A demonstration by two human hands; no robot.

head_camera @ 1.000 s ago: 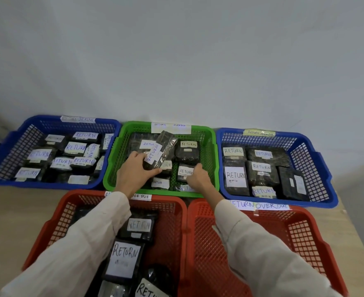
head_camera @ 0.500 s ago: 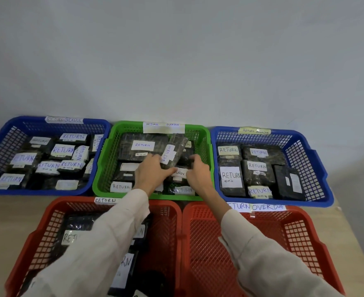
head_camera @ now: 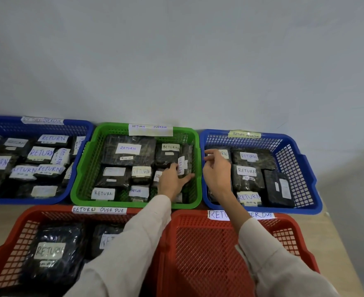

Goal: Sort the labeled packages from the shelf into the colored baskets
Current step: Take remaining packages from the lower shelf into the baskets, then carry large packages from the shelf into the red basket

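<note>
Green is the middle one of three back-row baskets, and the green basket (head_camera: 87,168) sits at 12 o'clock in the view. At its 3 o'clock side a dark package (head_camera: 188,156) stands on edge against the wall, its white "RETURN" label turned sideways. The left hand (head_camera: 171,183) holds this package: the thumb lies on the label face and the fingers (head_camera: 187,177) reach flat along its lower edge, pinching it between them. Other labeled dark packs lie flat across the rest of that basket.

The right hand (head_camera: 217,172) hovers over the 9 o'clock end of the right blue basket (head_camera: 294,168), at 2 o'clock in the view. Its fingers are loosely curled and slightly spread, pointing toward 10 o'clock, and they hold nothing. Labeled packs fill the floor of that basket below it.

At 10 o'clock the left blue basket (head_camera: 27,201) is crowded with more "RETURN" packs. Nearer the person, the left red basket (head_camera: 12,239) at 7 o'clock holds a few dark packs, partly hidden by a cream sleeve (head_camera: 134,243). The right red basket (head_camera: 209,254) at 5 o'clock shows bare mesh. All five carry paper tags reading "RETURN OVERDUE". They rest on a pale wooden table (head_camera: 337,243) against a grey wall (head_camera: 176,61).
</note>
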